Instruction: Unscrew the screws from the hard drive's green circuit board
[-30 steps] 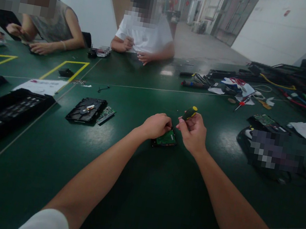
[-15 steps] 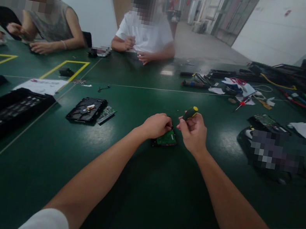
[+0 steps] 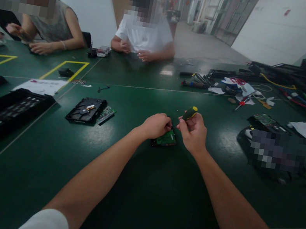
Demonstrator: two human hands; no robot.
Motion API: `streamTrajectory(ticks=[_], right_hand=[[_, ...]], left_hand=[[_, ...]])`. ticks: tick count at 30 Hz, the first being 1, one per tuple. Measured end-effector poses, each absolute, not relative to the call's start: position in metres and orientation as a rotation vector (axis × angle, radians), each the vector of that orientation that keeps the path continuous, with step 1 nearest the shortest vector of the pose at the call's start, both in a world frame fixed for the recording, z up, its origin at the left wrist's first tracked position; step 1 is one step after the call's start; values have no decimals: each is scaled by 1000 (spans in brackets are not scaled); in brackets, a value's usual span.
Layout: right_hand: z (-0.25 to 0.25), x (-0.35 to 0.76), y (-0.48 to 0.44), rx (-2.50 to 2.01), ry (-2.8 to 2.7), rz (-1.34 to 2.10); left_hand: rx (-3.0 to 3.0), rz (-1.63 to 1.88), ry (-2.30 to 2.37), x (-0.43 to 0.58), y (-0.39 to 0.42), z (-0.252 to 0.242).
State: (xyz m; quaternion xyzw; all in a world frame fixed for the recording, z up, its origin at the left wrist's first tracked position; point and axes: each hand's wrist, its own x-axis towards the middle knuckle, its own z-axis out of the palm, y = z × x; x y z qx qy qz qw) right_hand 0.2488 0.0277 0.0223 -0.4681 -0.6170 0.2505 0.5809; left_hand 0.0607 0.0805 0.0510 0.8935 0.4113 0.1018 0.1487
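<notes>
A hard drive (image 3: 164, 139) lies on the green table in front of me, its green circuit board facing up. My left hand (image 3: 157, 124) is closed over the far part of the drive, fingers curled down at it and their tips partly hidden. Just right of the drive, my right hand (image 3: 194, 133) grips a screwdriver (image 3: 190, 113) with a yellow and dark handle. Its shaft and tip cannot be made out.
Left of the drive lie a black drive casing (image 3: 86, 110) and a loose circuit board (image 3: 106, 115). A long black tray (image 3: 7, 116) is farther left. Cables and tools (image 3: 202, 84) spread over the far right. Another circuit board (image 3: 267, 121) sits at right. Co-workers sit opposite.
My hands, the screwdriver and the hard drive stay practically in place. Across the table, a co-worker's raised hand has lowered slightly.
</notes>
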Motion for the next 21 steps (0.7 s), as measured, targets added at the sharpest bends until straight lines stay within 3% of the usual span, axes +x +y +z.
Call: streamTrajectory(ticks=[21], right_hand=[[21,252,30,-1094,-1426,531]], left_hand=[[2560,326,1208,58,82,52]])
